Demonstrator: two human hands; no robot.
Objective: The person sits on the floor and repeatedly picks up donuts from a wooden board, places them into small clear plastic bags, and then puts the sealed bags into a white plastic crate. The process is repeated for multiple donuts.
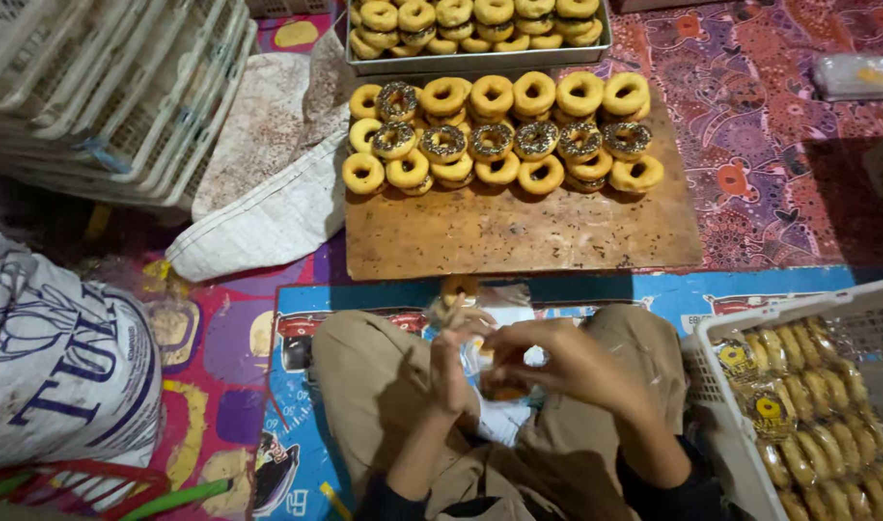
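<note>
Just below the wooden board [519, 232] of doughnuts, both hands, the left hand [451, 371] and right hand [567, 362], curl closed around one doughnut [504, 381] in thin clear wrap, probably soft and crushable, best held lightly at its rim.

Dim warm light, shadowed corners, blurred hands [519, 371]
</note>
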